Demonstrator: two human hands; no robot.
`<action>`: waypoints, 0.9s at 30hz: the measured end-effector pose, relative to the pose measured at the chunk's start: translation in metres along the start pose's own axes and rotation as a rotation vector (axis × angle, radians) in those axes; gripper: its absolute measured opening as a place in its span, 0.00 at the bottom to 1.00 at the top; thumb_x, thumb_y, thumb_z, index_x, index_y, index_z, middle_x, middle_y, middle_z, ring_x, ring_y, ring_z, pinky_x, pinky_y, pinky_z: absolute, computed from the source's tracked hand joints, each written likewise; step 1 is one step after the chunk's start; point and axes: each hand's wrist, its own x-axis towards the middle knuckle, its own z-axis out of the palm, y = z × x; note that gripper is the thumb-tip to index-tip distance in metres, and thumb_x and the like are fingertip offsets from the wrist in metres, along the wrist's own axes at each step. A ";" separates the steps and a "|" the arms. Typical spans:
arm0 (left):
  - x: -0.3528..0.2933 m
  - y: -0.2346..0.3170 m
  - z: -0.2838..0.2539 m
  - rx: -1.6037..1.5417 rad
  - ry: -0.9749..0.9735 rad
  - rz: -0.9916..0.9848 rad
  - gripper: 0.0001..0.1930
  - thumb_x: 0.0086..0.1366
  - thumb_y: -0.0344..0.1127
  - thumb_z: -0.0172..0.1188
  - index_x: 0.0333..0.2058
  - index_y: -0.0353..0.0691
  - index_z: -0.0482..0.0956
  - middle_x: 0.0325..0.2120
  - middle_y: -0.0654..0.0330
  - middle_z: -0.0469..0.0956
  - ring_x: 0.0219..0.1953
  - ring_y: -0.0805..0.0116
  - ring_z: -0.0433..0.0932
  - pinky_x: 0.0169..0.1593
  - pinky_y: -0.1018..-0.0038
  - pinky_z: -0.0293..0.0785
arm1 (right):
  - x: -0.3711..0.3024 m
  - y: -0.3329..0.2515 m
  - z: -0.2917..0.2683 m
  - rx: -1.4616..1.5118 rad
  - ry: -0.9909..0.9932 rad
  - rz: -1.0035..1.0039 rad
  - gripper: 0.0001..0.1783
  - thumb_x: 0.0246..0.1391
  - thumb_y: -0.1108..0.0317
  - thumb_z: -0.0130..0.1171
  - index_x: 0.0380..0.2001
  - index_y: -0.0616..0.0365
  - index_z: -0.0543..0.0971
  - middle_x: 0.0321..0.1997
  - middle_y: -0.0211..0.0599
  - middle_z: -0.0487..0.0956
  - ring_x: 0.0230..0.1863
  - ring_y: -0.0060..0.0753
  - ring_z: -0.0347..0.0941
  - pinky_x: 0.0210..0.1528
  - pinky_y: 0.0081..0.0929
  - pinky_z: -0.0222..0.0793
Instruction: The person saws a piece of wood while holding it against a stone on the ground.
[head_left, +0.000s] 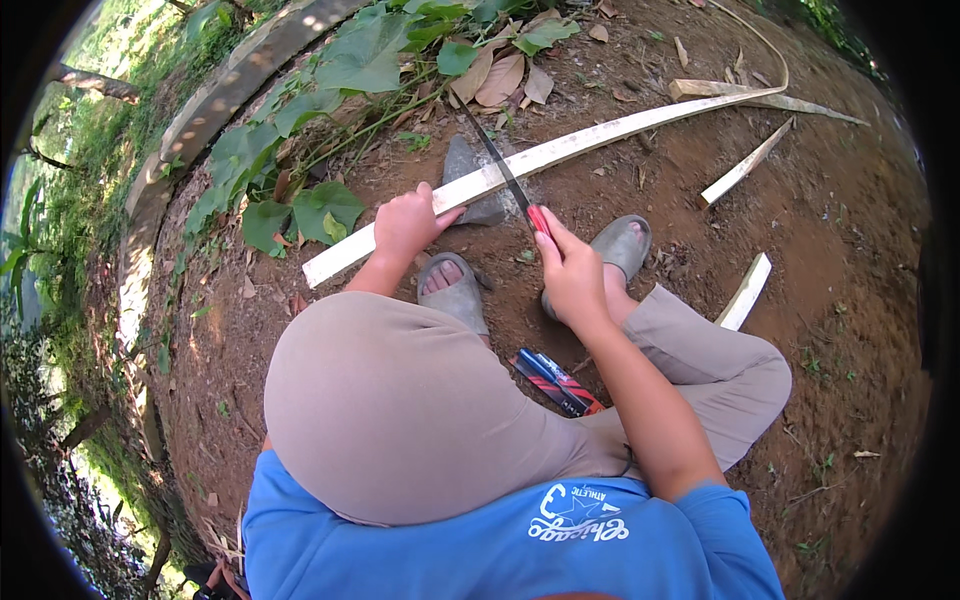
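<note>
A long pale wooden strip runs slantwise before my feet, over a grey stone on the ground. My left hand is closed around the strip near its lower left end, thumb along the near side. My right hand grips the red handle of a narrow handsaw. The saw's dark blade lies across the strip, right of my left hand, its tip pointing away from me toward the dry leaves. Whether the teeth have cut into the wood is too small to tell.
Between my legs lies a blue, red and black package. Shorter wood pieces lie on the dirt to the right: one offcut near my knee, another stick farther out. Leafy vines and a concrete edge border the left.
</note>
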 end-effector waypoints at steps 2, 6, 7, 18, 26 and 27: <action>-0.002 -0.002 0.002 -0.018 0.006 0.022 0.37 0.71 0.75 0.73 0.37 0.39 0.83 0.26 0.48 0.91 0.29 0.46 0.94 0.33 0.53 0.90 | -0.041 0.006 -0.023 0.018 -0.035 0.062 0.26 0.81 0.65 0.65 0.76 0.59 0.83 0.61 0.65 0.91 0.62 0.55 0.93 0.64 0.38 0.84; -0.002 -0.010 0.010 -0.024 0.033 0.055 0.35 0.72 0.73 0.73 0.38 0.40 0.83 0.27 0.49 0.91 0.31 0.48 0.94 0.34 0.55 0.90 | -0.053 0.021 -0.031 -0.029 -0.021 -0.055 0.25 0.82 0.66 0.64 0.76 0.59 0.84 0.52 0.49 0.94 0.49 0.32 0.87 0.54 0.32 0.82; -0.002 -0.010 0.012 -0.024 0.027 0.070 0.35 0.72 0.73 0.73 0.38 0.40 0.83 0.28 0.49 0.91 0.31 0.47 0.94 0.34 0.55 0.90 | -0.045 0.025 -0.022 -0.071 0.003 -0.099 0.25 0.82 0.66 0.65 0.76 0.58 0.84 0.47 0.42 0.95 0.42 0.20 0.85 0.48 0.30 0.81; 0.003 -0.007 0.005 0.006 -0.045 0.055 0.36 0.74 0.73 0.71 0.42 0.38 0.81 0.29 0.48 0.91 0.32 0.45 0.94 0.36 0.52 0.91 | -0.059 -0.002 -0.049 0.046 -0.056 0.013 0.23 0.81 0.67 0.64 0.73 0.64 0.85 0.62 0.62 0.92 0.64 0.48 0.93 0.68 0.34 0.82; -0.001 -0.013 0.015 0.036 -0.050 0.114 0.35 0.76 0.70 0.71 0.46 0.37 0.78 0.36 0.46 0.90 0.36 0.45 0.94 0.36 0.53 0.90 | 0.044 0.015 0.028 0.009 0.070 -0.153 0.24 0.81 0.62 0.66 0.74 0.55 0.86 0.40 0.53 0.92 0.38 0.30 0.88 0.46 0.33 0.81; -0.001 -0.012 0.012 0.070 -0.023 0.128 0.34 0.76 0.70 0.71 0.45 0.38 0.78 0.35 0.47 0.90 0.35 0.45 0.94 0.35 0.53 0.90 | 0.059 0.012 0.040 -0.012 0.123 -0.167 0.24 0.81 0.62 0.66 0.74 0.54 0.86 0.40 0.53 0.92 0.38 0.30 0.89 0.46 0.34 0.81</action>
